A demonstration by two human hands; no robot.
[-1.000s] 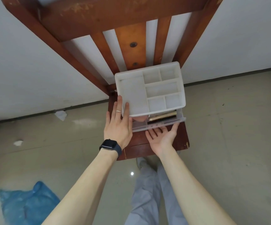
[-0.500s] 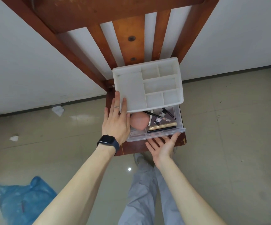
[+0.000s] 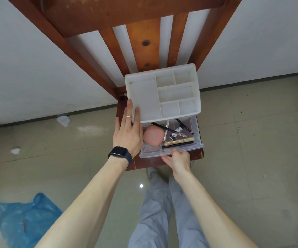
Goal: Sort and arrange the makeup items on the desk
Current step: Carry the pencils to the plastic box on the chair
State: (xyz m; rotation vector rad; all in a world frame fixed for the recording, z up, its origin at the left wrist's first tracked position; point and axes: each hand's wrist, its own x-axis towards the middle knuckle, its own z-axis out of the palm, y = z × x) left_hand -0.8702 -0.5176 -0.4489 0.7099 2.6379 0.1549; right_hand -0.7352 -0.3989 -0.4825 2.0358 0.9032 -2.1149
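On the wooden chair (image 3: 141, 33), our left hand (image 3: 126, 135) lays straight fingers (image 3: 129, 111) against the white compartmented plastic organiser (image 3: 144, 97); our right hand (image 3: 178, 159) grips its clear plastic drawer (image 3: 194, 148).

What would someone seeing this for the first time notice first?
The white organiser, its compartments empty, sits on a wooden chair at centre. Below it the clear drawer stands open, showing a pink sponge at left and a gold tube near the front. The left hand lies flat against the organiser's left side; the right hand grips the drawer front.
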